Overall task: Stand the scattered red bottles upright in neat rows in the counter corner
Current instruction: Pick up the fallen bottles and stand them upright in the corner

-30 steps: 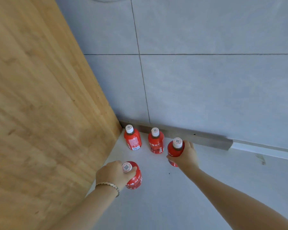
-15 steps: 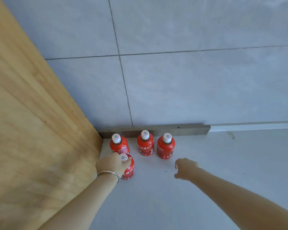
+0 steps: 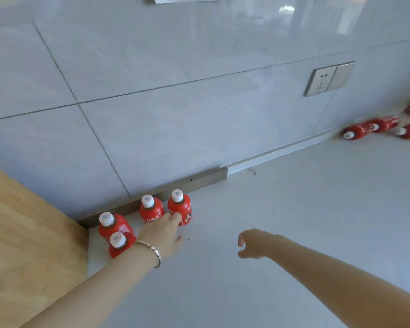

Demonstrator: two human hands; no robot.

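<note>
Three red bottles with white caps stand upright in a row along the wall: a left one (image 3: 109, 224), a middle one (image 3: 149, 208) and a right one (image 3: 181, 205). A fourth upright bottle (image 3: 118, 243) stands in front of the left one. My left hand (image 3: 162, 232) lies open on the counter, its fingertips touching the right bottle's base. My right hand (image 3: 256, 243) hovers empty to the right, fingers loosely curled. Several red bottles (image 3: 362, 130) lie on their sides far right by the wall.
A wooden panel (image 3: 29, 245) closes off the corner on the left. A metal strip (image 3: 199, 181) runs along the foot of the grey tiled wall. A wall socket (image 3: 327, 78) sits upper right. The white counter (image 3: 294, 221) stretches between the corner and the fallen bottles.
My left hand let go of the front bottle and moved right to the row's right bottle. My right hand drew back from the row. The view swung right, revealing the fallen bottles.
</note>
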